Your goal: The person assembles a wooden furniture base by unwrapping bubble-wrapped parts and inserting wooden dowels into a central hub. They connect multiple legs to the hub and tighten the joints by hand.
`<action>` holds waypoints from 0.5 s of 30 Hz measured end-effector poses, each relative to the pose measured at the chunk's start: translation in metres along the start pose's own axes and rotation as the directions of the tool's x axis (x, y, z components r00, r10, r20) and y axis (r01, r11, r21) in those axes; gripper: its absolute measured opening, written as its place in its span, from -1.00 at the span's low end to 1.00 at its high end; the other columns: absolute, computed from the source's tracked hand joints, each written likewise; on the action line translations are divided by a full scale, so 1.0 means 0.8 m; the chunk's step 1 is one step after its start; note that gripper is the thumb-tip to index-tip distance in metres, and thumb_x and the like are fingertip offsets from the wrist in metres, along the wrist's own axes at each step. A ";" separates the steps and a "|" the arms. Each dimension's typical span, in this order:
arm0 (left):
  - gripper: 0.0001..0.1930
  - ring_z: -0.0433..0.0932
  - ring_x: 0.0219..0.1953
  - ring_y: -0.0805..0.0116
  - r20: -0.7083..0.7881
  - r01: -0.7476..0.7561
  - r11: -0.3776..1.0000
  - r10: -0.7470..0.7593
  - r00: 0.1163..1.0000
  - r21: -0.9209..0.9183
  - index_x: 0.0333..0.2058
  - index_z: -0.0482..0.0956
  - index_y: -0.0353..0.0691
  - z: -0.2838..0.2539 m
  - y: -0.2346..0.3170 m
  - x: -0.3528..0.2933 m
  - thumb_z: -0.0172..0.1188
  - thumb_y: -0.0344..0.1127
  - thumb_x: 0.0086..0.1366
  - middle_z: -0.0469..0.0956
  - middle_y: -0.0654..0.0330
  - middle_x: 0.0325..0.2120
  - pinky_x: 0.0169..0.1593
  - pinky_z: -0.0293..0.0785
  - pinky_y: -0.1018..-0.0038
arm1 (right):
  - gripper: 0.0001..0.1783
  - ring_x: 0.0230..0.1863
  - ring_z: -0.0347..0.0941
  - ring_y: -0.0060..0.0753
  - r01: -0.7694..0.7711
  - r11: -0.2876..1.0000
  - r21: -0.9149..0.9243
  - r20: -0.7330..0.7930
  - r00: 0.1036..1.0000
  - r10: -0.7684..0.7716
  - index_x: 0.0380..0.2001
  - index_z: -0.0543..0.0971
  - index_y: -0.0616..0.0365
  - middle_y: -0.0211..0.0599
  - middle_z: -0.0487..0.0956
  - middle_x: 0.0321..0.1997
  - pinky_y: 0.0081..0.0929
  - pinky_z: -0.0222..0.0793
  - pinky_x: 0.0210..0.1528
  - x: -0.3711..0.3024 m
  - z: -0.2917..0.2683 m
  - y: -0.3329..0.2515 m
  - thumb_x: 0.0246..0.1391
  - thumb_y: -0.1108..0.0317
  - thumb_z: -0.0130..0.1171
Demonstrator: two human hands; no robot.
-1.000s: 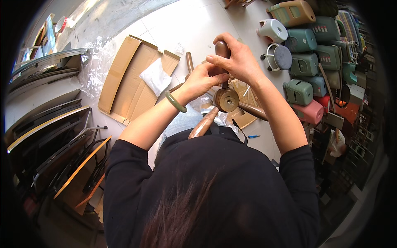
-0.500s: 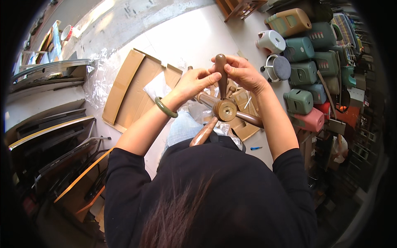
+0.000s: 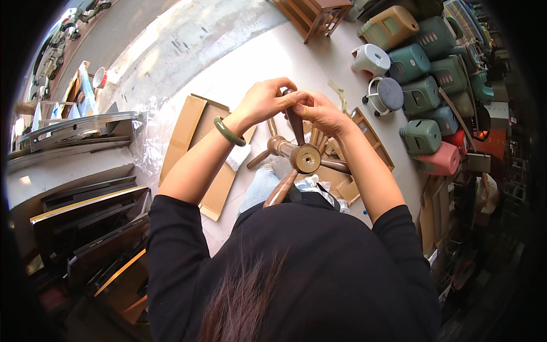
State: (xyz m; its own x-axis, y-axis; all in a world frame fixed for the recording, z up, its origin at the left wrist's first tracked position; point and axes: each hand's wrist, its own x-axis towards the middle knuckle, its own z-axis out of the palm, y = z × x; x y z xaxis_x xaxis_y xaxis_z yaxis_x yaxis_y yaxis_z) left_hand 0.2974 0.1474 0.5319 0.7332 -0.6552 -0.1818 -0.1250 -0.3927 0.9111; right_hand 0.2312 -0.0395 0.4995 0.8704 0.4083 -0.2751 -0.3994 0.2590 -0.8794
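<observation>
A brown turned-wood stand, its round hub (image 3: pixel 307 158) facing me with a pale ring and a hole in the centre, rests over my lap. From the hub an upright peg (image 3: pixel 294 126) rises away from me, another peg (image 3: pixel 280 189) slants toward my body, and a third (image 3: pixel 335 165) points right. Its short post (image 3: pixel 279 146) runs back to more slim pegs. My left hand (image 3: pixel 263 104), below a green bangle (image 3: pixel 229 132), pinches the upright peg's tip. My right hand (image 3: pixel 323 109) closes on the same tip from the right, so fingers partly hide it.
Opened cardboard (image 3: pixel 181 134) and crumpled clear plastic (image 3: pixel 149 131) lie on the floor to the left. Stacked plastic stools (image 3: pixel 421 94) and a round-seated stool (image 3: pixel 390 94) stand at right. Flat panels (image 3: pixel 94 204) lean at left. A wooden frame (image 3: pixel 373 137) lies beyond my right forearm.
My hands have come closer together, and their fingers now cover the upright peg's tip. The view has shifted, showing more of the post and its far pegs.
</observation>
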 end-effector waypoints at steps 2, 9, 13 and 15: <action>-0.65 0.50 -0.53 0.49 -0.037 -0.042 0.990 0.047 0.998 0.131 -0.22 0.62 -0.24 0.002 0.002 0.006 0.24 -0.03 0.26 0.51 0.21 -0.62 -0.43 0.41 0.52 | -0.64 -0.09 0.46 -0.58 0.006 1.000 -0.030 -0.093 0.996 -0.009 -0.07 0.52 0.21 -0.40 0.58 -0.15 -0.54 0.34 0.03 -0.001 0.003 -0.001 0.12 0.26 0.29; -0.45 0.63 -0.42 0.18 0.017 -0.031 0.982 0.029 0.999 0.184 -0.33 0.62 -0.35 -0.005 -0.003 0.021 0.27 0.17 0.15 0.62 -0.03 -0.49 -0.31 0.53 0.38 | -0.66 -0.11 0.48 -0.56 -0.042 0.996 -0.080 -0.293 0.956 0.017 -0.09 0.53 0.23 -0.36 0.59 -0.17 -0.53 0.36 0.01 -0.008 0.019 -0.001 0.10 0.33 0.30; -0.44 0.63 -0.46 0.19 0.005 -0.012 0.979 0.012 1.000 0.204 -0.38 0.62 -0.37 -0.001 -0.004 0.026 0.27 0.17 0.13 0.62 0.00 -0.54 -0.33 0.52 0.37 | -0.63 -0.13 0.50 -0.50 -0.045 0.997 -0.064 -0.263 0.964 0.026 -0.06 0.52 0.26 -0.33 0.60 -0.19 -0.50 0.38 0.03 -0.012 0.021 0.003 0.09 0.34 0.29; -0.49 0.56 -0.47 0.34 -0.026 0.059 0.950 -0.053 0.998 0.306 -0.38 0.60 -0.38 0.003 -0.003 0.029 0.30 0.09 0.16 0.59 0.08 -0.54 -0.36 0.47 0.44 | -0.57 -0.12 0.49 -0.51 -0.114 0.990 -0.085 -0.214 0.972 0.093 -0.02 0.52 0.24 -0.36 0.60 -0.19 -0.49 0.37 0.01 -0.015 0.020 0.004 0.11 0.23 0.30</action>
State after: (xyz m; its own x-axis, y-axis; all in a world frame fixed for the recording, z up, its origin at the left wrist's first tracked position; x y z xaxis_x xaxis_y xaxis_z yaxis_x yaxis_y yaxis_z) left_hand 0.3135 0.1317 0.5245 0.7561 -0.6163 -0.2202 -0.2806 -0.6092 0.7417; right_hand 0.2148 -0.0293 0.5059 0.8707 0.2339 -0.4326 -0.4698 0.1356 -0.8723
